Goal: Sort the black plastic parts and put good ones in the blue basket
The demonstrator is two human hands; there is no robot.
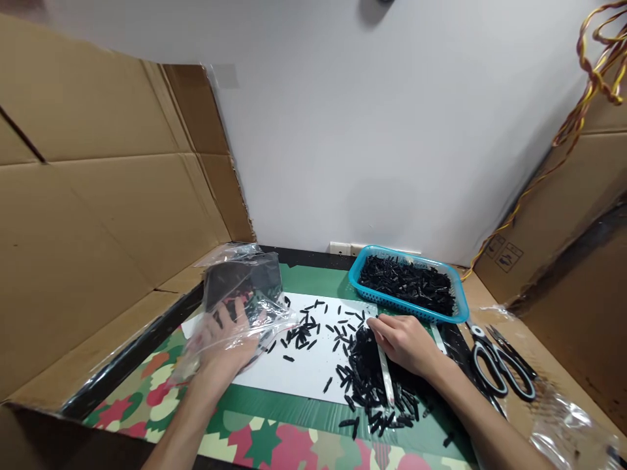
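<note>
My left hand [228, 333] is inside or under a clear plastic bag [267, 313] at the left end of a white sheet [274, 375], its fingers spread. A dark flat piece [264, 271] shows by the bag. Near the sheet's right end, my right hand [404, 339] has its fingers pressed together at the top of a thin white strip [386, 378]. This strip lies across a heap of small black pieces [365, 365], partly hidden by the hand. More black pieces [301, 333] are scattered over the middle of the sheet.
Behind the right hand stands a blue basket [463, 307] full of black pieces. Scissors [504, 365] and a crumpled clear bag [571, 424] lie at the right. Cardboard walls [98, 215] flank the work surface, and twisted wires [580, 117] hang at the right.
</note>
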